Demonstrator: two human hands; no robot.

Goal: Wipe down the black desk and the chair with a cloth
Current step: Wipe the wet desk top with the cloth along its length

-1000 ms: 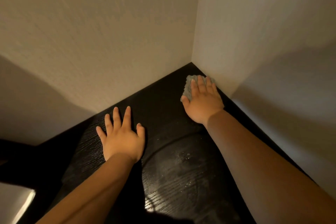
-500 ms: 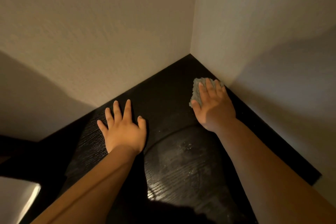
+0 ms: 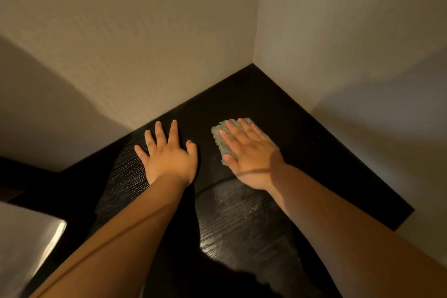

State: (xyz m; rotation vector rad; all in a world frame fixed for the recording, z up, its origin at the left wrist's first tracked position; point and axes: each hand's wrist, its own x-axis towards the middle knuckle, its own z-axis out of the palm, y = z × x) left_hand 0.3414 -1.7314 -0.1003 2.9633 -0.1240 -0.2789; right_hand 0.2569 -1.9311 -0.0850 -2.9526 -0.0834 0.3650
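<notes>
The right hand (image 3: 251, 155) lies flat, fingers straight, on the grey cloth (image 3: 218, 138), pressing it onto the black table (image 3: 314, 152) near the corner of the wall (image 3: 145, 43). The left hand (image 3: 169, 156) rests just beside it, released, with its fingers spread on the wood.

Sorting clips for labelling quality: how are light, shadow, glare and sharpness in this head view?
Head view: dim, warm light; broad soft shadows fall on both walls; a shadow edge crosses the right hand pressing the grey fluffy cloth; a bright glare streak sits on the black wood-grain desk near the bottom; the left hand is sharp.
</notes>
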